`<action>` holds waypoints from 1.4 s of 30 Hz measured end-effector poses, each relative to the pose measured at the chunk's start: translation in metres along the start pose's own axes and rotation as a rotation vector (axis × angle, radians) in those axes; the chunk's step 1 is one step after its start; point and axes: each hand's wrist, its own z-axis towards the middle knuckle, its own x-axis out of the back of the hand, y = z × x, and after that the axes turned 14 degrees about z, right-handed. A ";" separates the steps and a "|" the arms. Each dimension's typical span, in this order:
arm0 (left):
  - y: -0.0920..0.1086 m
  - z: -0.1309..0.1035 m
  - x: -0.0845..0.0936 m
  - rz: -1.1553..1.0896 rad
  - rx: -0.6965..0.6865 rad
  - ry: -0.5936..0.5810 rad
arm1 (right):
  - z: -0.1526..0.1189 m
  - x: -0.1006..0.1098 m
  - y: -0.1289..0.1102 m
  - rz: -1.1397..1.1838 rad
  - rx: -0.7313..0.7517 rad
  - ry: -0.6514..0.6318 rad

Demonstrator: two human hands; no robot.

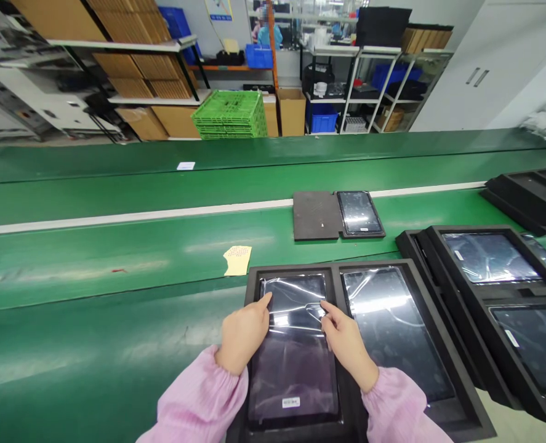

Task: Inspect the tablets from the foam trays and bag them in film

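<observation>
A dark tablet (295, 369) under clear, wrinkled film lies in the left compartment of a black foam tray (332, 289). A small white label (291, 402) sits near its lower edge. My left hand (245, 332) has its index finger stretched onto the tablet's upper left edge, the other fingers curled. At the right edge, my right hand (350, 347) touches the film with its outstretched index fingertip, thumb below it. The film puckers beside that fingertip. Neither hand visibly grips anything. A second film-covered tablet (393, 332) fills the tray's right compartment.
Stacked foam trays (489, 295) with tablets stand at the right. A smaller tablet (359, 213) in foam (316, 215) lies on the green bench (116, 264), with a torn yellow note (238, 260) nearer. Beyond are green crates (230, 114) and shelves (125, 44).
</observation>
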 end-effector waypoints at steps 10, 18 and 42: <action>0.006 0.006 0.015 0.134 -0.252 0.311 | -0.007 0.002 -0.007 0.071 -0.047 -0.086; 0.015 0.051 0.020 -0.055 -0.826 -0.001 | -0.010 0.006 -0.049 0.774 -0.336 -0.280; 0.129 -0.084 -0.022 -0.212 -0.978 0.448 | 0.080 0.187 -0.016 -0.732 0.472 0.227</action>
